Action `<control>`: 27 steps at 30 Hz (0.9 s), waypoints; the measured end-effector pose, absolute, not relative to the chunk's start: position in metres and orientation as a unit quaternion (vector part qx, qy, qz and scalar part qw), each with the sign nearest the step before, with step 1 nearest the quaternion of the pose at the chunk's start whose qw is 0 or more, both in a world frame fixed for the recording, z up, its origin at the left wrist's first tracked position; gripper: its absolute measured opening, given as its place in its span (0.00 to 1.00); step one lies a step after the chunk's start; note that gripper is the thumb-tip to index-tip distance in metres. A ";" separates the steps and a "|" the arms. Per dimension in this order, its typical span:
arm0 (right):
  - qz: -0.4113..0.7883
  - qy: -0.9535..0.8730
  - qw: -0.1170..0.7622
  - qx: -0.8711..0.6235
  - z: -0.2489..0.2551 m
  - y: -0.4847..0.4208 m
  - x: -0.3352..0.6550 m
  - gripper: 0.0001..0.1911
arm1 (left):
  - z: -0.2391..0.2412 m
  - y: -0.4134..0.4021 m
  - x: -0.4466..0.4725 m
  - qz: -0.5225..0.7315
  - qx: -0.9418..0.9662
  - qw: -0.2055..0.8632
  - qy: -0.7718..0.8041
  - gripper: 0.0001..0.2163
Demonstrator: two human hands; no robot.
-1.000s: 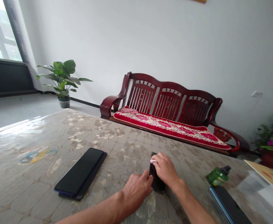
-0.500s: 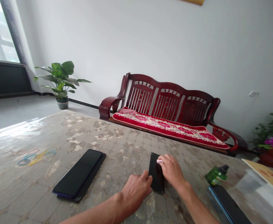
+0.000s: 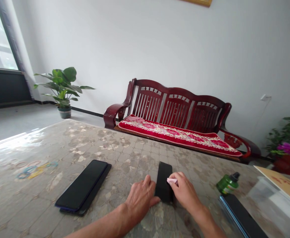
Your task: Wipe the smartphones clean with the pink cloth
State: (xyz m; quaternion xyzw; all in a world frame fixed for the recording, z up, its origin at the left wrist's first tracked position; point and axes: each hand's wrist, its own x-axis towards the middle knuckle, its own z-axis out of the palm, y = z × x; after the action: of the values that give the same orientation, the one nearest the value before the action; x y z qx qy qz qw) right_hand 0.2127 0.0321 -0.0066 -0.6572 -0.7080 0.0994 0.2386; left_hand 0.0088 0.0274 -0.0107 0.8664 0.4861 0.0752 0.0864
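Black phone point(image 3: 163, 180) lies flat on the patterned bench point(image 3: 125, 152) — the right grip point(image 3: 184, 190) pinches a pale pink wad point(image 3: 172, 180) at the phone's right edge, while the left grip point(image 3: 141, 195) lies along its left edge — spread or pressed together, I cannot tell.
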 end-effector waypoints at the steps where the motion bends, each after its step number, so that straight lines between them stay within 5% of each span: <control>1: 0.096 -0.703 0.247 -0.660 -0.008 0.033 0.212 0.08 | -0.012 0.028 0.009 0.077 0.866 0.090 0.486 0.12; 14: 0.175 -0.646 0.306 -0.677 -0.013 0.021 0.205 0.08 | -0.013 0.024 0.010 0.111 0.827 0.176 0.522 0.08; 18: 0.216 -0.632 0.328 -0.668 -0.014 0.023 0.205 0.10 | -0.012 0.031 0.012 0.171 0.756 0.333 0.536 0.03; 24: 0.253 -0.609 0.371 -0.653 -0.026 0.028 0.212 0.11 | -0.011 0.036 0.013 0.247 0.528 0.639 0.502 0.15; 27: 0.255 -0.606 0.375 -0.654 -0.028 0.030 0.213 0.11 | -0.010 0.035 0.013 0.286 0.447 0.695 0.484 0.21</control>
State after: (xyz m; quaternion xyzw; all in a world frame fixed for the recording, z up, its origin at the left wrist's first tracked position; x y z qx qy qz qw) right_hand 0.2132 0.0297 -0.0275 -0.6540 -0.6056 0.2545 0.3752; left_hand 0.0127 0.0348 -0.0102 0.4470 0.4843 0.2864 0.6955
